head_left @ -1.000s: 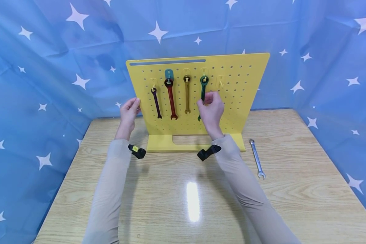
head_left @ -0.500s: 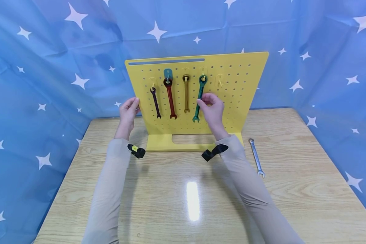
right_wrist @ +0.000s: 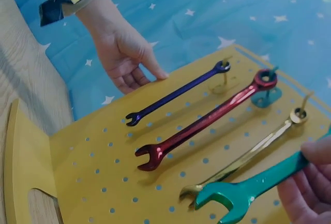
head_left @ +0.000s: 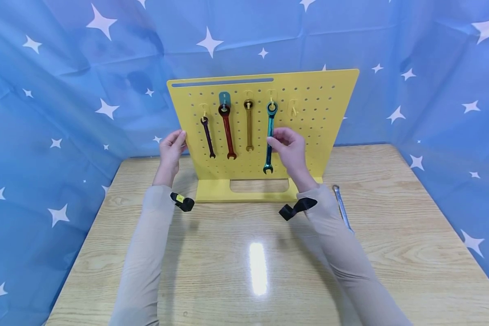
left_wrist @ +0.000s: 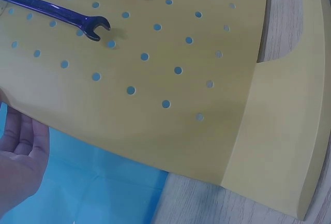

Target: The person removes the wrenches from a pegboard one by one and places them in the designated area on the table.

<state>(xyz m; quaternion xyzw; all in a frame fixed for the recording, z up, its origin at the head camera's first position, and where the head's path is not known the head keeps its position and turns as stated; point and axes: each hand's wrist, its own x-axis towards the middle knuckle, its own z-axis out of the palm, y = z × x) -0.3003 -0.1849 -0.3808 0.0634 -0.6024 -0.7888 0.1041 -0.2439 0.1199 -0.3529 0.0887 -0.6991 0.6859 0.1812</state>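
My right hand (head_left: 291, 149) pinches the hanging green wrench (head_left: 269, 138); my left hand (head_left: 172, 147), fingers relaxed, steadies the yellow pegboard (head_left: 326, 117) edge.

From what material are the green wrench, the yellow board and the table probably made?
Green wrench, pinched by the right hand: likely metal with a glossy coloured coating; it shows bright highlights. Yellow board: probably painted sheet metal, thin, matte, evenly perforated. Table: wood or wood-look laminate; grain lines under a glossy reflection.
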